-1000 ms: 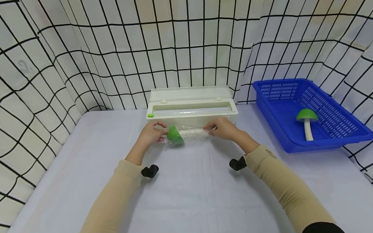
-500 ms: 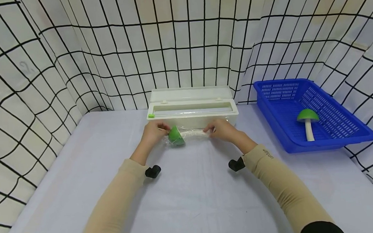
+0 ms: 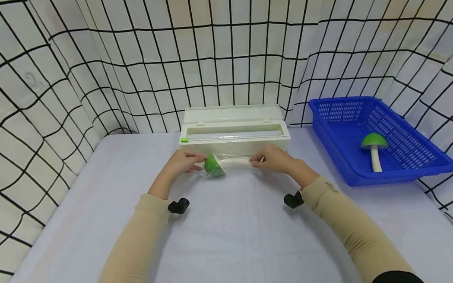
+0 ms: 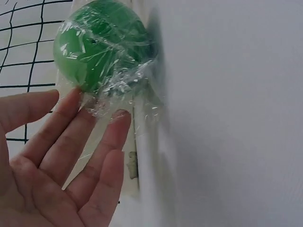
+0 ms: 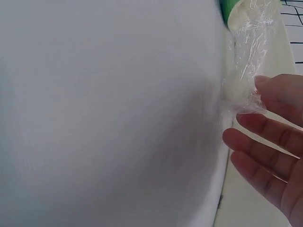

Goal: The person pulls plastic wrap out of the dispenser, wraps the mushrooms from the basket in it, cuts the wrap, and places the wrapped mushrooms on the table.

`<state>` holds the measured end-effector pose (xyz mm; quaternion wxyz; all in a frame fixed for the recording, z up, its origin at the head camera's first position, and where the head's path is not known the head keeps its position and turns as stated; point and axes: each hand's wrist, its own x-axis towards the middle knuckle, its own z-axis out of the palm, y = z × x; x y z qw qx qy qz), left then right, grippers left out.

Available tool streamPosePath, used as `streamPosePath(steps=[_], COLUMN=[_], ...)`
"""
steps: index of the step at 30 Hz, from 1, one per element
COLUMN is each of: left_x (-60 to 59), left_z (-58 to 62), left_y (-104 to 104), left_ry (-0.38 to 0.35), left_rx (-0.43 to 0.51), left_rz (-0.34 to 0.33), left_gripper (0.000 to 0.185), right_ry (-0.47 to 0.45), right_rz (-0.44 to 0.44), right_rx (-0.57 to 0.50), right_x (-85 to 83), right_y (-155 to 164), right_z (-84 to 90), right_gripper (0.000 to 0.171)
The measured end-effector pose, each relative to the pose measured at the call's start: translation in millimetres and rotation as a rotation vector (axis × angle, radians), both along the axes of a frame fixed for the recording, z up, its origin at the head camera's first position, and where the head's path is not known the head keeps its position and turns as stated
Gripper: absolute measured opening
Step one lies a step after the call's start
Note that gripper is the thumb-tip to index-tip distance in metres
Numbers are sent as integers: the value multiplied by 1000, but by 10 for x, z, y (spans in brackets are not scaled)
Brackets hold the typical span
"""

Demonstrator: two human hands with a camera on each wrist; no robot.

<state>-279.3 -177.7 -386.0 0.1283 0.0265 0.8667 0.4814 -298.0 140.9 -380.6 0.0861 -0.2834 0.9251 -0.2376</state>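
A toy mushroom with a green cap [image 3: 214,164] and a white stem lies wrapped in clear cling film on the table, just in front of the white film dispenser box [image 3: 233,131]. My left hand [image 3: 184,161] is at the cap end. Its straight fingers [image 4: 71,137] touch the crumpled film under the green cap [image 4: 99,45]. My right hand [image 3: 271,158] is at the stem end, its relaxed fingers [image 5: 267,142] against the bunched film tail [image 5: 244,92]. Neither hand curls round the mushroom.
A blue plastic basket [image 3: 419,171] stands at the right and holds a second green-capped mushroom [image 3: 374,146]. The dispenser box stands open against the back. Checked cloth walls close in the left, back and right of the pale table [image 3: 233,245].
Both forearms have drifted slightly outward. The left fingers have straightened along the cap end. The wrapped mushroom has barely moved.
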Motion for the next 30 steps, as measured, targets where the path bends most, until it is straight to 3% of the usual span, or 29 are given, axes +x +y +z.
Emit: streamPosePath(steps=[4,7,15,22,26,30], left_x=[17,28,37,2,-16,-47], left_z=[51,85,215,237,157,71], left_y=[-32,-58,-195,-316,-373,-435], left_ry=[59,123,236,434,569,619], left_rx=[-36,-49,-55,-59,-147,-294], left_rz=[-84,-95,1,133,146,103], left_gripper=[38,38,38,34,39,51], right_ry=[46,68,84,137,252,419], right_rz=[54,46,21,29,56,101], right_rx=[51,69,69,58,52,16], right_x=[-13,-19,-80,-132,-188,-255], right_y=[35,57,90,-3,-148,-342], right_z=[30,91,245,349,393,347], right_gripper=[24,25,22,21,23,23])
